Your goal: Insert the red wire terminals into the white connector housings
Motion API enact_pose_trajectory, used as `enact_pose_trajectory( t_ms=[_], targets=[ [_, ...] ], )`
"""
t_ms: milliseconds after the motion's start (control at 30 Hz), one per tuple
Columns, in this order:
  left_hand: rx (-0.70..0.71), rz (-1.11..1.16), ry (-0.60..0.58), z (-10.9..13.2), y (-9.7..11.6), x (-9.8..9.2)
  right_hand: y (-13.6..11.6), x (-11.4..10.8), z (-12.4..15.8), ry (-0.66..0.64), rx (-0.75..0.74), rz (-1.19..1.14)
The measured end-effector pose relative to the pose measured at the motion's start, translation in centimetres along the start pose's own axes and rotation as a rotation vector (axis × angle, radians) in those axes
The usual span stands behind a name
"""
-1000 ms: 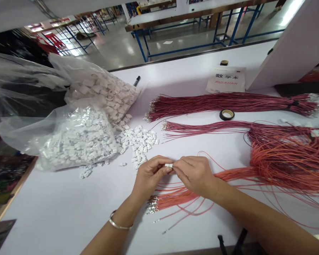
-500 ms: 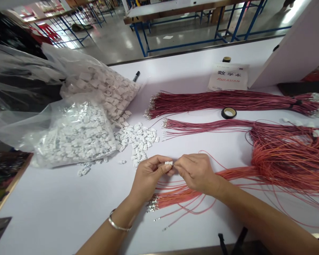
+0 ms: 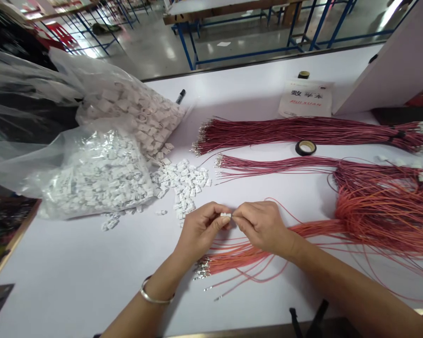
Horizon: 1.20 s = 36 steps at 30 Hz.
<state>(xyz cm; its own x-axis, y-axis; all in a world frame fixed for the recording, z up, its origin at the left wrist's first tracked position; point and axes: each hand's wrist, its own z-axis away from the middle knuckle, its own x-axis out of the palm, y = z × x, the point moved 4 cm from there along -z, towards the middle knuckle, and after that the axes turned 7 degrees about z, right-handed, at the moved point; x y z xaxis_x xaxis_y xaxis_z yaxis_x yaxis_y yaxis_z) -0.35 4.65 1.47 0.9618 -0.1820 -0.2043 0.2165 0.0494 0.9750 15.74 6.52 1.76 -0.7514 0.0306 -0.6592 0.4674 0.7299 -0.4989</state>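
My left hand [image 3: 200, 230] pinches a small white plastic connector [image 3: 225, 215] between thumb and fingers. My right hand [image 3: 259, 225] is closed in a pinch right against that connector, its fingertips on a thin orange-red wire [image 3: 285, 211] that loops away to the right. Both hands hover over a bundle of orange-red wires [image 3: 232, 258] with metal tips lying on the white table [image 3: 91, 272]. A loose pile of white connectors [image 3: 185, 180] lies just beyond my left hand.
Two clear plastic bags of white connectors [image 3: 98, 178] fill the left side. Dark red wire bundles [image 3: 303, 129] stretch across the far right, with a black tape roll [image 3: 305, 148], a white booklet [image 3: 306, 96] and a marker [image 3: 181, 96]. A large heap of orange wires [image 3: 384, 211] lies right.
My hands stay together on the connector with only slight finger movement. The view has shifted a little, so the table items sit slightly higher.
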Motion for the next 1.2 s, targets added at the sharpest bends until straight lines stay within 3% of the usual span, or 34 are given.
enact_pose_trajectory(
  t_ms=[100,200,300,467,567,1200],
  targets=[
    [0.162,-0.206,-0.005,-0.2,0.4,0.3,0.1,0.3,0.2,-0.016,0.022,0.021],
    [0.200,-0.234,0.001,-0.2,0.5,0.6,0.1,0.6,0.4,-0.028,0.019,0.041],
    [0.136,-0.155,0.024,0.0,0.3,0.7,0.1,0.6,0.4,-0.027,0.025,0.026],
    [-0.136,0.131,0.072,0.3,-0.7,0.6,0.3,0.1,0.2,-0.002,0.066,-0.034],
    [-0.223,0.260,0.086,0.3,-1.1,0.7,0.3,-0.2,0.0,0.035,0.053,-0.033],
    [-0.248,0.268,0.079,0.3,-1.5,0.9,0.2,0.3,0.2,0.031,0.077,0.002]
  ],
)
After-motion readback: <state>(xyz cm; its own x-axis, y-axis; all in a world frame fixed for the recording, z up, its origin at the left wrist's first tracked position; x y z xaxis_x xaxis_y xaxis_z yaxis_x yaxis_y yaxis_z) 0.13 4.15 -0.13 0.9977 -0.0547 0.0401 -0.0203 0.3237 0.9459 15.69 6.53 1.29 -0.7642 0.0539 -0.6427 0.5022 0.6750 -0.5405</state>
